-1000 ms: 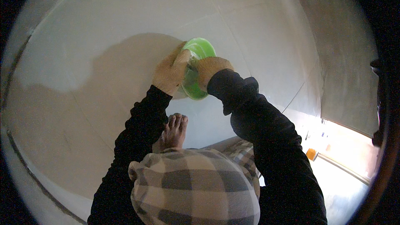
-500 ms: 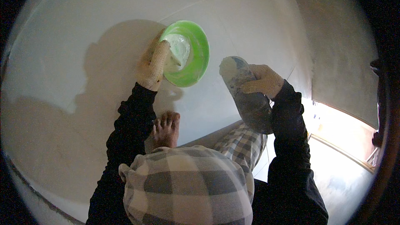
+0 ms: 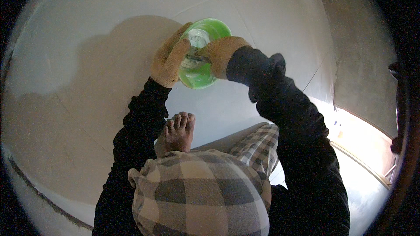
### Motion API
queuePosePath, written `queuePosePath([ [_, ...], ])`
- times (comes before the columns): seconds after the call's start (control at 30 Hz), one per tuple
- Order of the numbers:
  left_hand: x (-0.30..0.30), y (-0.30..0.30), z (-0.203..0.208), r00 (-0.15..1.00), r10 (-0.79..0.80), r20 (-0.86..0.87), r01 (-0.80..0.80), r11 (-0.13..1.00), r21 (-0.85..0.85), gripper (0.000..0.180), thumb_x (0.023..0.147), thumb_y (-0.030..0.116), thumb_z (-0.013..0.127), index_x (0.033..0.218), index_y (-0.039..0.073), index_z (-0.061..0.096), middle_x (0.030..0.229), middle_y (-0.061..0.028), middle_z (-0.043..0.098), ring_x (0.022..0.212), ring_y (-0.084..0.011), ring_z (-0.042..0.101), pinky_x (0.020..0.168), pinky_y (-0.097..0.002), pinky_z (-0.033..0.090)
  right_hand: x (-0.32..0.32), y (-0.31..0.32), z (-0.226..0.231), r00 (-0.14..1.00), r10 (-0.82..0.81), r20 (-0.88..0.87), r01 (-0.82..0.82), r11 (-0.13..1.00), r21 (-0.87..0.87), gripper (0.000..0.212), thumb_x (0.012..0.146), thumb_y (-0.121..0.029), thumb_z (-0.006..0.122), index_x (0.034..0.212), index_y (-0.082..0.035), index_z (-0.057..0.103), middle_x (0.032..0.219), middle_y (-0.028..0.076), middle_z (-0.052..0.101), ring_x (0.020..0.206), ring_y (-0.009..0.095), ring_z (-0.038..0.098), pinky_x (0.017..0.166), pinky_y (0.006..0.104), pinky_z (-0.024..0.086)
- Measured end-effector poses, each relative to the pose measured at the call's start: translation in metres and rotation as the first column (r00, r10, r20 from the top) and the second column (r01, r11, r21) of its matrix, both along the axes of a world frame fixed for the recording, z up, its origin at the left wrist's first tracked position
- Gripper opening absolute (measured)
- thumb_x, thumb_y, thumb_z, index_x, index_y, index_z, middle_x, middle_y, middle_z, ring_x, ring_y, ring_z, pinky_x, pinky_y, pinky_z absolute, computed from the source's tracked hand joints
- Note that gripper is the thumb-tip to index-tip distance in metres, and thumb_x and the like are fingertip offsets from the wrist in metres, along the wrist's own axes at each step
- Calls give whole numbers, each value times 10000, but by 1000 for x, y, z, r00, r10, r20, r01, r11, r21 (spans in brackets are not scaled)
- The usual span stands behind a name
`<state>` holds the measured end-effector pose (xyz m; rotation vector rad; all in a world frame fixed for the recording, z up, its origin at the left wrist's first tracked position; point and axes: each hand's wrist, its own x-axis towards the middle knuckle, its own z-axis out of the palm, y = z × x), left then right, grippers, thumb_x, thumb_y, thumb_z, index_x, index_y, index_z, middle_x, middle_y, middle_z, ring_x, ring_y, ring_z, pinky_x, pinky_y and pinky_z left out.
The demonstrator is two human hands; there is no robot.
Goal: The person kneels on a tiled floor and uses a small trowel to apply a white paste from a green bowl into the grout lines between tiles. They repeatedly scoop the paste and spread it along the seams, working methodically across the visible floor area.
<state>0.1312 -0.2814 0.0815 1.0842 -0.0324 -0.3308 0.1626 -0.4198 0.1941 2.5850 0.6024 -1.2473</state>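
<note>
My left hand (image 3: 170,61), in a tan knitted glove, grips the left side of a green bowl (image 3: 199,81), its thumb over the rim. Whitish paste (image 3: 199,37) lies inside the bowl. My right hand (image 3: 225,54), gloved the same way, reaches across the bowl's right side with its fingers closed. A narrow grey edge of a smeared, rounded tool (image 3: 199,57) shows between the two hands, over the paste. The right hand hides most of this tool; its exact kind cannot be made out.
The bowl is held in front of a smooth pale surface (image 3: 109,118) with thin joint lines. A bare foot (image 3: 179,131) and a checked-cloth knee (image 3: 201,192) are below it. A grey panel (image 3: 365,61) stands at the right, above a bright opening (image 3: 363,131).
My right hand has swung left and up, bringing the long grey tool from beside the bowl to over it. The left hand and bowl have shifted slightly right.
</note>
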Motion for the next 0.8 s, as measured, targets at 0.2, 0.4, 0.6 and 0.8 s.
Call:
queuePosePath([
  [0.2, 3, -11, -16, 977, -117, 177, 85, 980, 180, 476, 934, 230, 540, 1336, -19, 487, 1203, -172, 591, 1077, -213, 571, 932, -303, 443, 14, -14, -33, 872, 347, -346, -369, 929, 4, 384, 706, -119, 630, 1087, -79, 657, 904, 146, 692, 838, 310, 677, 737, 416, 549],
  [0.4, -5, -24, -32, 982, -102, 161, 94, 994, 56, 489, 934, 239, 559, 1351, -1, 474, 1215, -145, 591, 1077, -181, 566, 932, -298, 441, 14, -64, -28, 580, -311, -753, 548, 833, 78, 393, 670, -130, 732, 1027, 22, 666, 882, 133, 694, 846, 160, 634, 757, 320, 520],
  [0.6, 6, -19, -46, 995, -82, -51, 76, 991, -114, 479, 928, 213, 572, 1346, 0, 474, 1228, -151, 586, 1097, -180, 559, 938, -295, 440, -26, -112, 12, 670, -396, -628, 723, 538, 433, 386, 714, -160, 740, 1058, 0, 668, 947, 135, 703, 859, 186, 658, 802, 320, 525],
  [0.8, 11, -28, -38, 999, -39, 20, 38, 998, 49, 467, 887, 247, 595, 1281, 2, 540, 1155, -175, 619, 1080, -251, 574, 906, -334, 459, -17, -83, -4, 909, -417, 1, 405, 886, 226, 353, 712, -236, 691, 1013, -51, 679, 855, 124, 706, 769, 219, 676, 728, 361, 534],
])
